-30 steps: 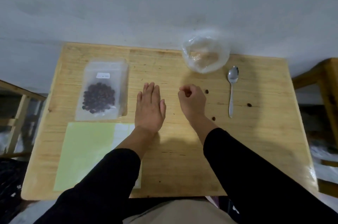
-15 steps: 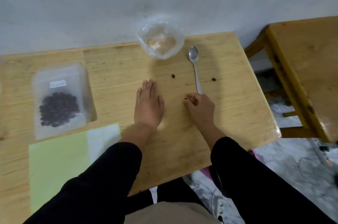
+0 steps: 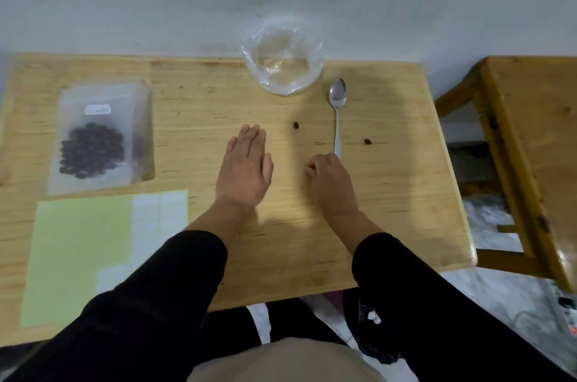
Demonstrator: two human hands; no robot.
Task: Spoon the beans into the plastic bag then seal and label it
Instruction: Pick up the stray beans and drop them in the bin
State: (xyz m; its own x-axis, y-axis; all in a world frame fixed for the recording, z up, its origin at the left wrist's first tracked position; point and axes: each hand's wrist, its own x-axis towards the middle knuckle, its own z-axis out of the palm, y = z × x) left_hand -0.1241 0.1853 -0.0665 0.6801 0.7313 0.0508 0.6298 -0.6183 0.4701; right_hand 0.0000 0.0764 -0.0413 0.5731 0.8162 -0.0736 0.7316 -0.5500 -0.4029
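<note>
A clear plastic bag [image 3: 103, 135] with dark beans in it and a small white label lies flat at the table's left. A clear, crumpled plastic bowl [image 3: 282, 60] stands at the back edge. The metal spoon [image 3: 337, 110] lies to its right, bowl end away from me. Two loose beans rest on the wood, one [image 3: 295, 125] left of the spoon and one [image 3: 367, 141] right of it. My left hand [image 3: 245, 169] lies flat, palm down, holding nothing. My right hand [image 3: 331, 185] is curled with fingertips pinched together beside the spoon's handle end; nothing shows between them.
A pale green sheet of white labels [image 3: 93, 250] lies at the front left of the wooden table [image 3: 390, 210]. A second wooden table [image 3: 537, 131] stands to the right across a gap, with cables on the floor below.
My right hand drew back from the table's middle to the spoon's handle end. A loose bean that lay near it is out of sight. The view swung right, then back.
</note>
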